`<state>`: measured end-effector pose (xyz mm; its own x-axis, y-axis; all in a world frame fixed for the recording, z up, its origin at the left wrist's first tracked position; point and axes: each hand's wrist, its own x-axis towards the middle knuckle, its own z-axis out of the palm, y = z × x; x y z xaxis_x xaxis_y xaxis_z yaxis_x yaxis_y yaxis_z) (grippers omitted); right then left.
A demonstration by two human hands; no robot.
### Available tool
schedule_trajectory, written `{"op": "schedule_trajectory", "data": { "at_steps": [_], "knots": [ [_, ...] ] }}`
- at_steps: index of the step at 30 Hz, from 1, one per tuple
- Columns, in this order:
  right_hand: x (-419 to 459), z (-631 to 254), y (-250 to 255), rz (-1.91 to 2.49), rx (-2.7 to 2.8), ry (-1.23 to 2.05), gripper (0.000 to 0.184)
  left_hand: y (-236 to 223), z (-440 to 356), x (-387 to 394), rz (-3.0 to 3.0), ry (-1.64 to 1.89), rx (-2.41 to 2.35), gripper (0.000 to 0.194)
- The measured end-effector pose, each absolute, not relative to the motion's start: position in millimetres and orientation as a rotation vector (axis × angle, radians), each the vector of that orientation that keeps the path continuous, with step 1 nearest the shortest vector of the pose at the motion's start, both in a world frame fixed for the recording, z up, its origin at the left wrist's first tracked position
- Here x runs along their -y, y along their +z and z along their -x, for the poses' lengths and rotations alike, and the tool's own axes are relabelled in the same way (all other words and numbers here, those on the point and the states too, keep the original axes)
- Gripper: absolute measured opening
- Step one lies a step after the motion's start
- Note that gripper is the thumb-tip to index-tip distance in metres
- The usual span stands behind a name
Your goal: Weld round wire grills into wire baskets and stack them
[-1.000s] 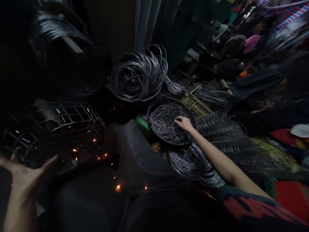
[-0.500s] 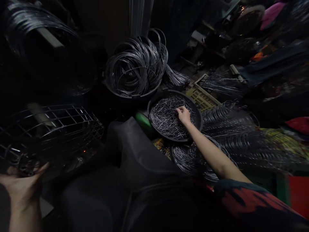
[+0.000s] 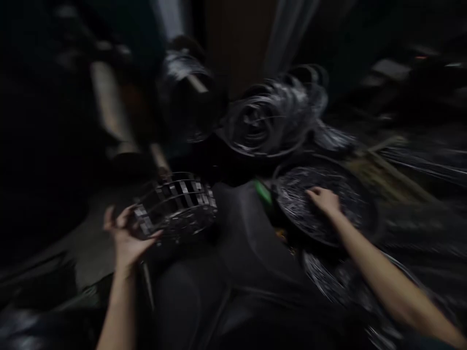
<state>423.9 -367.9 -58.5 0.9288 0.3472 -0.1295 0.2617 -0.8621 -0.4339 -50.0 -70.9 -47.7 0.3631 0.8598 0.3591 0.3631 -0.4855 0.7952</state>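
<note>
My left hand [image 3: 126, 238] cups one domed wire-grid cage [image 3: 175, 204] with fingers spread around its near edge, my right hand [image 3: 324, 200] rests curled among short wire pieces in one round black basin [image 3: 361, 226], one blurred coil bundle [image 3: 272, 116] beyond, no legible writing.

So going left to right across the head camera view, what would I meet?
Left hand → wire cage held at its near end → green thing → round pan of short wire bits with the right hand in it.

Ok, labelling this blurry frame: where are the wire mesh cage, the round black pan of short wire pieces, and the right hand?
wire mesh cage [image 3: 177, 206], head view, front bars
round black pan [image 3: 365, 228], head view, right rim
right hand [image 3: 324, 200], head view, back of hand
</note>
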Motion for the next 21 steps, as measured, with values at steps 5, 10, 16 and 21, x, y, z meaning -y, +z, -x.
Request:
{"op": "schedule_trajectory", "data": {
  "at_steps": [5, 10, 16, 21],
  "knots": [
    [342, -349, -44, 2.213, 0.677, 0.204, 0.029, -30, 29, 93, -2.216, 1.018, -0.893, 0.103],
    [314, -262, -56, 1.931, 0.898, 0.797, 0.046, -12, 17, 96, -2.374, 0.762, -0.968, 0.079],
    [237, -235, 13, 1.663, 1.278, 1.220, 0.033, -8, 7, 98, -2.454, 0.738, -0.891, 0.070],
    [192, -213, 27, 1.675, 1.835, 0.720, 0.024, -9, 8, 99, -2.483, 0.700, -0.851, 0.070]
  ]
}}
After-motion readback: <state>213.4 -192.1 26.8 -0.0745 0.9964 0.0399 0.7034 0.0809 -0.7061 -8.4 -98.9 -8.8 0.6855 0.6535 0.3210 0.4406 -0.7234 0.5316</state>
